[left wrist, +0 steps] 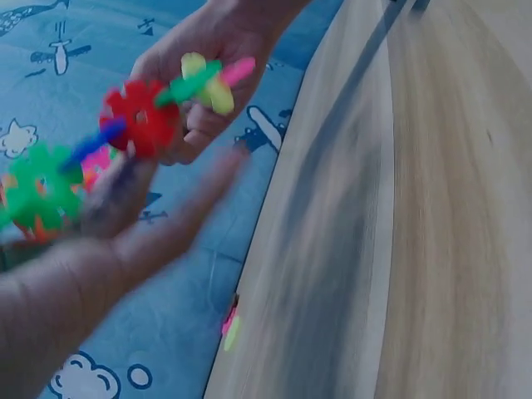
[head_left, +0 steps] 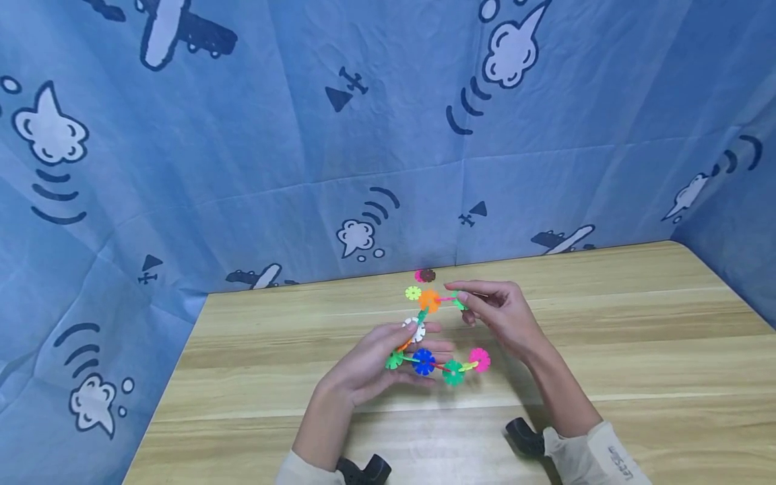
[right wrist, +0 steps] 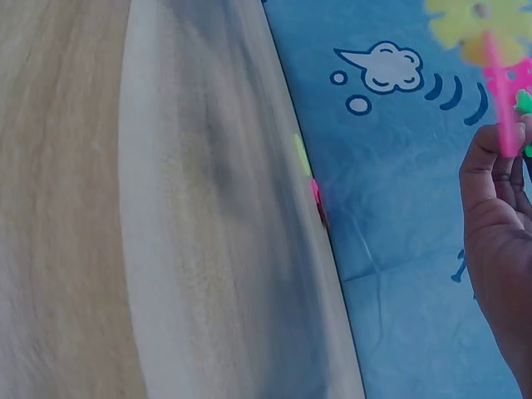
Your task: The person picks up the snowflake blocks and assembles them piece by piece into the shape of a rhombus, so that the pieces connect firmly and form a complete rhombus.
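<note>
A curved chain of slotted snowflake discs hangs between both hands in the head view. My left hand pinches it by the white disc, thumb on top and the other fingers spread below. From there the chain bends through a blue disc and a green disc to a pink end disc. An orange disc stands at its upper bend. At the other end, my right hand pinches a green disc between thumb and fingers. The left wrist view shows a red disc of the chain.
Three loose discs lie near the back edge of the wooden table: a yellow one, a pink one and a dark brown one. Behind the table hangs a blue printed curtain.
</note>
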A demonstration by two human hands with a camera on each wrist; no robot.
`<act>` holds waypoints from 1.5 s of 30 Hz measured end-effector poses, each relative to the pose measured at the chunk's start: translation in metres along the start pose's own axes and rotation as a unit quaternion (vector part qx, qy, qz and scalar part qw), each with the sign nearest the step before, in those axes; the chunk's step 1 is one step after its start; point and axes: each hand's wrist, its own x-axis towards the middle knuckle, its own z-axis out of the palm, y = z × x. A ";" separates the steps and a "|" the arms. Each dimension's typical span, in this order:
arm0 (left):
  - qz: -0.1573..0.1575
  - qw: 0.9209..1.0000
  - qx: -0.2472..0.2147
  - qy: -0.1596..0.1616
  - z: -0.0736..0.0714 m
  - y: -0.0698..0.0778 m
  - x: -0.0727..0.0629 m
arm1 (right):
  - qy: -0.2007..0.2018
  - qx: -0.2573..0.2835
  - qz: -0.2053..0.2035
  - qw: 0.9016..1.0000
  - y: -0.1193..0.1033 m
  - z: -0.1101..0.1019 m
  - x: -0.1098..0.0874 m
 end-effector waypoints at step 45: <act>-0.002 0.997 -0.017 0.075 0.014 -0.010 0.007 | -0.097 -0.116 -0.012 0.988 -0.009 0.025 0.001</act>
